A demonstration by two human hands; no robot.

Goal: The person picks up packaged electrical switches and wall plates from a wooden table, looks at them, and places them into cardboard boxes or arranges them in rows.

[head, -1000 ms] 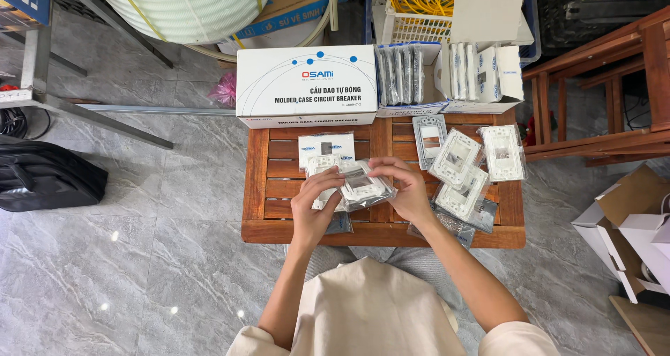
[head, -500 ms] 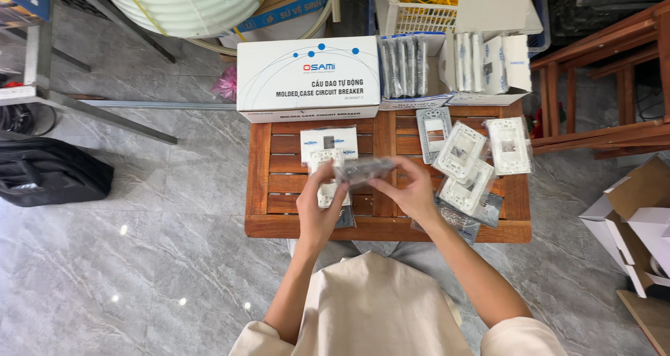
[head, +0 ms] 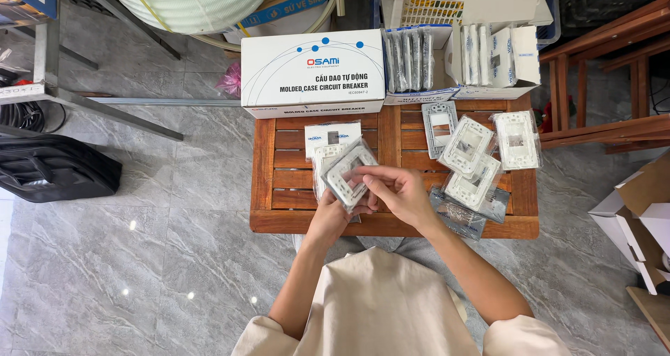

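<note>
Two hands pinch bagged white switch plate (head: 349, 176), tilted for inspection: left hand (head: 333, 215) grips beneath, right hand (head: 394, 190) clasps edge; more plates (head: 481, 157) lie right of it.

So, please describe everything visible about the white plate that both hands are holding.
The white switch plate is a rectangular plastic frame with a rectangular opening in its middle, wrapped in clear film. It is tilted, held above the wooden slatted table. The left hand supports it from below; the right hand grips its lower right edge with the fingertips.
</note>
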